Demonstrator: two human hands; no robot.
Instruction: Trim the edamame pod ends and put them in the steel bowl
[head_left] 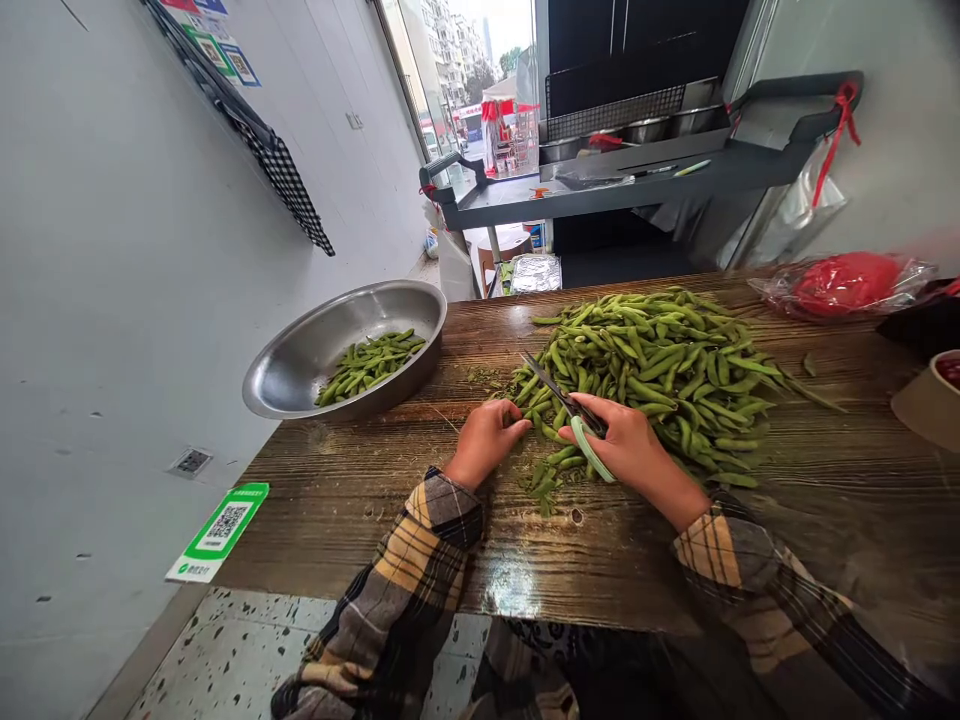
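right hand (628, 447) grips slender pointed scissors (577, 428)

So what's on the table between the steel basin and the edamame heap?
In the head view, small green trimmings lie on the wooden table between the steel basin and edamame heap.

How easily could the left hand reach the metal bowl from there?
Probably yes: the left hand is at the edge of the green pods, and only table with small scraps seems to separate it from the bowl.

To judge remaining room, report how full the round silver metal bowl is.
Mostly empty: the bowl holds a low heap of green pods, bare metal above.
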